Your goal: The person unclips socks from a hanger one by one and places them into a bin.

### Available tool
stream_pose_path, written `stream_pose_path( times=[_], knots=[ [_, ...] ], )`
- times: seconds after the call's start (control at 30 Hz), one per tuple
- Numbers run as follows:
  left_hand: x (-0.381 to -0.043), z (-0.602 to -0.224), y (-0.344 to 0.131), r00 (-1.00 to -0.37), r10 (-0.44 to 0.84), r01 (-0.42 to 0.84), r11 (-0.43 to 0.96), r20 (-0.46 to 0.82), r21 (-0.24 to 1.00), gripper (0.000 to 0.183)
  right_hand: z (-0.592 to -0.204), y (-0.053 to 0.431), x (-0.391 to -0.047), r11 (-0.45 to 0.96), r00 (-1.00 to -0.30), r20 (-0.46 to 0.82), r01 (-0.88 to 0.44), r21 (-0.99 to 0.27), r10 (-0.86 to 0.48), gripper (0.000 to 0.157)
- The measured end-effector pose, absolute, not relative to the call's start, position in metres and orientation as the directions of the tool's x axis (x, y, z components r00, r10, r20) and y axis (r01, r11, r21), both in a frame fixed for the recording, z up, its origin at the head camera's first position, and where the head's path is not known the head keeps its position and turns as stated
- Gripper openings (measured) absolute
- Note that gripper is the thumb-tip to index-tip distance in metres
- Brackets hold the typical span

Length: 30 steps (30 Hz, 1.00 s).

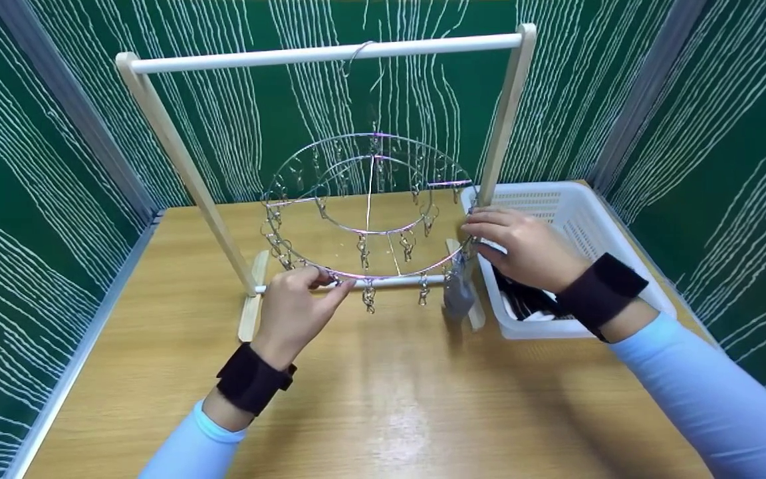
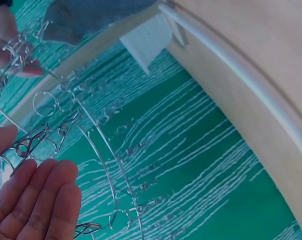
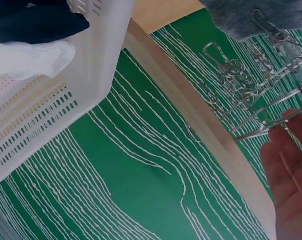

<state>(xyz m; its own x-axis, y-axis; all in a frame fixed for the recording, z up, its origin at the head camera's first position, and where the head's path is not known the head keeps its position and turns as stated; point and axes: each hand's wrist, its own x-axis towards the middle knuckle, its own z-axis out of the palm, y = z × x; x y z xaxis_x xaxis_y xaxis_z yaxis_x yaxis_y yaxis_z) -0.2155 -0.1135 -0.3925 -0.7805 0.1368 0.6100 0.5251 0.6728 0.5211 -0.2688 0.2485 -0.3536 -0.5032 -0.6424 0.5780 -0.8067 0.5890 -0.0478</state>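
A round metal clip hanger (image 1: 383,275) with two rings and several dangling clips hangs by its hook from a white rod. My left hand (image 1: 296,306) is at the front left of the outer ring; in the left wrist view a wire clip (image 2: 23,147) lies between its thumb and fingers. My right hand (image 1: 519,243) holds the ring's right side, its fingers (image 3: 285,145) against the wire in the right wrist view. Below that side a grey sock-like cloth (image 1: 459,293) hangs, apparently from a clip (image 3: 278,35).
A wooden stand (image 1: 180,166) with a white rod (image 1: 243,60) straddles the hanger on the wooden table (image 1: 356,399). Right of it, partly behind my right hand, sits a white basket (image 1: 629,266) with dark cloth (image 3: 31,22) and white cloth (image 3: 36,59). Green patterned panels surround the table.
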Motion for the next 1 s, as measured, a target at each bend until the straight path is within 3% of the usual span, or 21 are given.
stream_pose_path(
  times=[0.2,0.47,0.8,1.0],
  knots=[
    [-0.214,-0.392,-0.118,-0.775,0.147,0.533,0.673,0.614,0.512,0.024,-0.355,0.244,-0.272,0.545,-0.455,0.597,-0.838,-0.035,-0.661,0.02],
    [-0.209,-0.394,-0.128,-0.695,0.188,0.603,0.677,0.694,0.421,0.026,-0.353,0.242,-0.271,0.498,-0.385,0.64,-0.867,-0.004,-0.665,0.019],
    [-0.209,-0.386,-0.126,-0.436,0.085,0.706,0.65,0.896,0.282,0.021,-0.354,0.235,-0.264,0.475,-0.343,0.667,-0.88,0.019,-0.662,0.02],
    [-0.205,-0.378,-0.111,-0.252,0.249,0.76,0.65,0.935,0.032,0.026,-0.355,0.231,-0.261,0.474,-0.332,0.67,-0.88,0.034,-0.664,0.018]
  ],
)
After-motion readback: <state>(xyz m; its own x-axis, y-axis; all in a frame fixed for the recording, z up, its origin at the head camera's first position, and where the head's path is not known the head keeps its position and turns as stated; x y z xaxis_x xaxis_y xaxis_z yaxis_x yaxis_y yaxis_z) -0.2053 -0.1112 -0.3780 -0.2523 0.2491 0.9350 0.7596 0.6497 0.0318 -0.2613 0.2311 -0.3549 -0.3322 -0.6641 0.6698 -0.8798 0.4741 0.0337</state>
